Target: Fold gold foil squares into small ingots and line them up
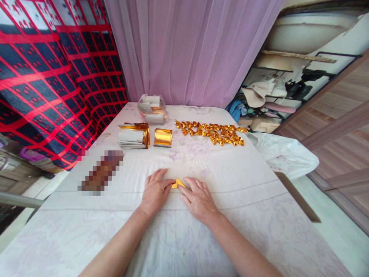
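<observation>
A small folded piece of gold foil paper (pixel 178 184) lies on the cloth between my two hands, with a slanted fold rising to a peak at its top. My left hand (pixel 155 192) grips its left end between thumb and forefinger, the other fingers stretched forward on the cloth. From the right, my right hand (pixel 199 199) presses a fingertip on the paper's right side and holds it down; its remaining fingers reach forward past it. The paper's ends are partly hidden under the fingertips.
Beyond my hands are a stack of gold foil sheets (pixel 163 137), a larger pile of foil sheets (pixel 133 137), a clear plastic bag of sheets (pixel 152 109) and rows of folded gold pieces (pixel 203 130). A blurred-out item (pixel 100 173) lies left. A white bag (pixel 285 154) hangs past the right edge.
</observation>
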Tool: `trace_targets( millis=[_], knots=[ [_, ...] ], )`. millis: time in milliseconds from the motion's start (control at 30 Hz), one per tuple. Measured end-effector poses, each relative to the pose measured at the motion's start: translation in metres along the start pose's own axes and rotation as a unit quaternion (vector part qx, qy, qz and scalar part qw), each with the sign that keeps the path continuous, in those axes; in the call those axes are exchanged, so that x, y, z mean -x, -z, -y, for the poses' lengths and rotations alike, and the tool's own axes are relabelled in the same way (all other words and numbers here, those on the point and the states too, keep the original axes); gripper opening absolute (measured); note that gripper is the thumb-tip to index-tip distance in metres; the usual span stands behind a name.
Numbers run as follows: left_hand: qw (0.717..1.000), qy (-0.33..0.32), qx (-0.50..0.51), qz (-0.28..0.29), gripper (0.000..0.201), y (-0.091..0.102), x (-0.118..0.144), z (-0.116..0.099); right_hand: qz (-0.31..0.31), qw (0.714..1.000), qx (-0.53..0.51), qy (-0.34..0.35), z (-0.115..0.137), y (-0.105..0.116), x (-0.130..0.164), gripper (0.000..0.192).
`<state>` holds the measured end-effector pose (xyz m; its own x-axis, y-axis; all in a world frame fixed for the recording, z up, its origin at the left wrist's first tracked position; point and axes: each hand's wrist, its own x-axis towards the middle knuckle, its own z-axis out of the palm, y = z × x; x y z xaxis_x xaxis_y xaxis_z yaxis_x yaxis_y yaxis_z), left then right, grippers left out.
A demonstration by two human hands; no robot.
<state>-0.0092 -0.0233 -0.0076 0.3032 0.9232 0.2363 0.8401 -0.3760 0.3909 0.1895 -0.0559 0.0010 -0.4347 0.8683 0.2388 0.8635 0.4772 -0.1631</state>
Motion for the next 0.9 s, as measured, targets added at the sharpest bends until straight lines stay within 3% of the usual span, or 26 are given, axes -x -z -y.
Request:
trace_targets(
  millis=[267,567,733,900],
  knots=[
    [1.000,-0.006,0.000,-0.013,0.025,0.000,0.001,0.000,-0.029,0.999,-0.031,-0.016,-0.007,0.000,0.006,0.029],
    [1.000,-0.022,0.008,0.002,0.021,0.007,0.001,-0.003,-0.053,0.995,-0.070,-0.039,-0.011,-0.006,-0.008,0.014],
    [1.000,-0.013,0.014,0.019,0.019,0.011,-0.005,-0.006,-0.059,0.997,-0.034,-0.019,-0.013,-0.008,-0.014,0.013],
    [0.998,-0.011,0.016,0.058,0.020,0.024,-0.017,-0.011,-0.062,0.996,-0.041,-0.044,-0.015,-0.009,-0.024,0.017]
  ],
)
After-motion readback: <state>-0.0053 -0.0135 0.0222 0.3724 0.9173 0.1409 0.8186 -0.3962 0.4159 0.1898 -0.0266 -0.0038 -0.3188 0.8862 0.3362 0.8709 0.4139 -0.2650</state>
